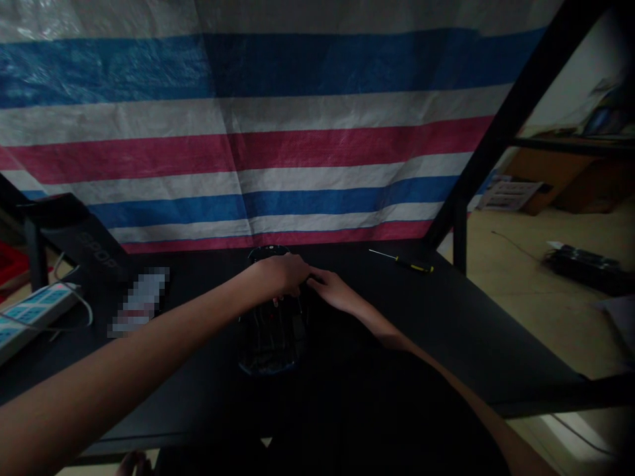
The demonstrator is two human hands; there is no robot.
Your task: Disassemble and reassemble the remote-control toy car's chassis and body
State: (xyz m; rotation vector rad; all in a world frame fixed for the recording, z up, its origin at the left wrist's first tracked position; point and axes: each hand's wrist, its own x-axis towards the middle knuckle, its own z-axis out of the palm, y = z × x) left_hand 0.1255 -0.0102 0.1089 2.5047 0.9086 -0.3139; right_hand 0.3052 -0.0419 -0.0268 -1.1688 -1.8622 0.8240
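A dark, glossy toy car [270,347] lies lengthwise on the black tabletop, with small red spots and what look like thin wires on its upper side. Over its far half reaches my left hand [282,272], fingers curled and pressed together; whatever they pinch is hidden. My right hand [331,288] is closed at the car's right edge, its fingertips close to the left hand. To the right, a screwdriver [414,266] with a black and yellow handle lies on the table. Dim light blurs the car's details.
On the left are a white power strip [40,311] with a cable, a pixelated flat object [141,301] and a dark box with lettering [92,241]. A striped tarp [297,152] hangs behind the table [476,344]. Black frame posts [516,119] flank it.
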